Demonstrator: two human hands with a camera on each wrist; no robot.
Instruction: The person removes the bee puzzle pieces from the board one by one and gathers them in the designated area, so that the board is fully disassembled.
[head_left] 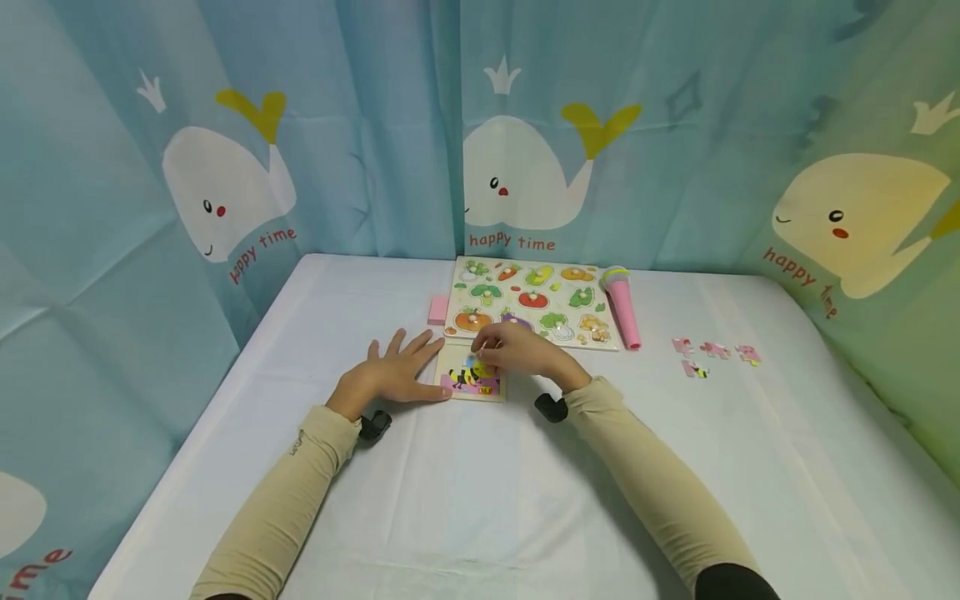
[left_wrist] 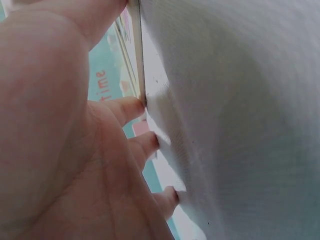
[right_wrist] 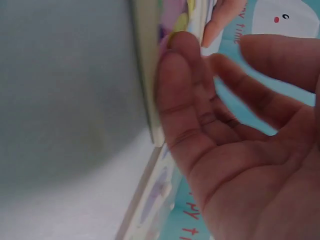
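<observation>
A small wooden-framed jigsaw puzzle (head_left: 472, 387) with a yellow-and-black bee picture lies flat on the white table. My left hand (head_left: 397, 372) rests at its left side with fingers spread, the thumb touching the lower left edge. Over the puzzle's upper right part is my right hand (head_left: 517, 350), fingers bent downward and covering some of the picture. In the right wrist view, bent fingers (right_wrist: 175, 95) meet the puzzle's edge, and the thumb (right_wrist: 280, 57) stands apart with nothing visible between it and the nearest finger.
Behind the puzzle lies a vegetable knob board (head_left: 532, 279), with a pink block (head_left: 438, 310) at its left and a pink toy microphone (head_left: 624, 308) at its right. Several loose jigsaw pieces (head_left: 715, 350) lie farther right. A whale-print curtain (head_left: 390, 125) surrounds the table (head_left: 420, 517).
</observation>
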